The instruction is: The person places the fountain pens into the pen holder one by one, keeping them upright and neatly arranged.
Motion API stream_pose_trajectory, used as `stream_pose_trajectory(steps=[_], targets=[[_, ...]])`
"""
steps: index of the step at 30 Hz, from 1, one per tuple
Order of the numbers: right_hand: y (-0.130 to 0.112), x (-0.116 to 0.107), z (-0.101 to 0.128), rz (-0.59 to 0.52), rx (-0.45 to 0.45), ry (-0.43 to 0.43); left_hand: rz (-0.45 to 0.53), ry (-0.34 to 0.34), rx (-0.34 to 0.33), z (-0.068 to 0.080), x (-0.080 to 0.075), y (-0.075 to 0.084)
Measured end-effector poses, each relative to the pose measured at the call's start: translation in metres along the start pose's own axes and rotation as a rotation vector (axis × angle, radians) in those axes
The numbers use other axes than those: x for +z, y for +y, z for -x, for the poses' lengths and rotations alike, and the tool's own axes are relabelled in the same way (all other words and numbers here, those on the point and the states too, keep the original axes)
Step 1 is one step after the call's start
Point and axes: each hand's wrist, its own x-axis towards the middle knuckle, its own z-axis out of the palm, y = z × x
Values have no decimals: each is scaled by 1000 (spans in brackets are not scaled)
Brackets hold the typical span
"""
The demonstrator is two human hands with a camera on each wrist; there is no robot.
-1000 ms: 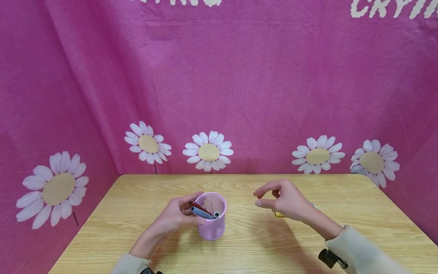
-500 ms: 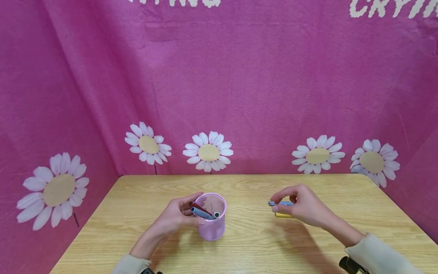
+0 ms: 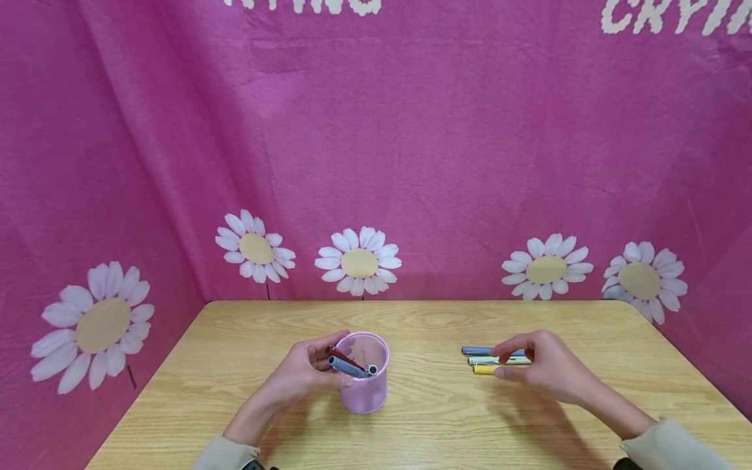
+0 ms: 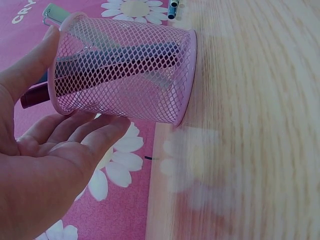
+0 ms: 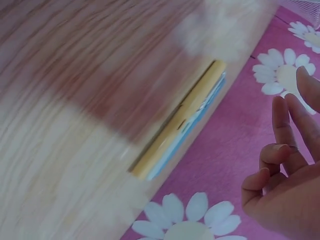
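Cup (image 3: pixel 365 394): upright on the wooden table (image 3: pixel 423 424), pens (image 3: pixel 348 365) leaning inside.
Left hand (image 3: pixel 301 373): I grip the cup near its rim.
Loose pens (image 3: pixel 482 360): three, side by side.
Right hand (image 3: pixel 549 369): over them, my thumb and fingertips apart, partly blocking the view.
Curtain (image 3: pixel 446 163): pink, daisy-printed, behind the table.

- A curtained-off desk nook; whether it sits in a home, office or studio cannot be told.
- Magenta fabric backdrop (image 3: pixel 423 143) hangs behind and at both sides, closing off the view.
- Large daisies (image 3: pixel 359 262) and white lettering (image 3: pixel 645 16) decorate it.
- Wood-grain tabletop (image 3: pixel 423 424), round-cornered, bears desk stationery: mesh pen cup (image 3: pixel 365 396), loose pens (image 3: pixel 484 369).
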Motion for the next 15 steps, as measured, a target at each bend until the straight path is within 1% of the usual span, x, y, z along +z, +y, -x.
stream_pose_trajectory(steps=[5,8,15], targets=[[13,-1,5,49,-43,-10,-5,-18,18,0,0,-1],[20,-2,7,70,-50,-25,-12,-28,29,0,0,-3],[33,-3,9,124,-59,-43,-19,-18,23,0,-1,-3]])
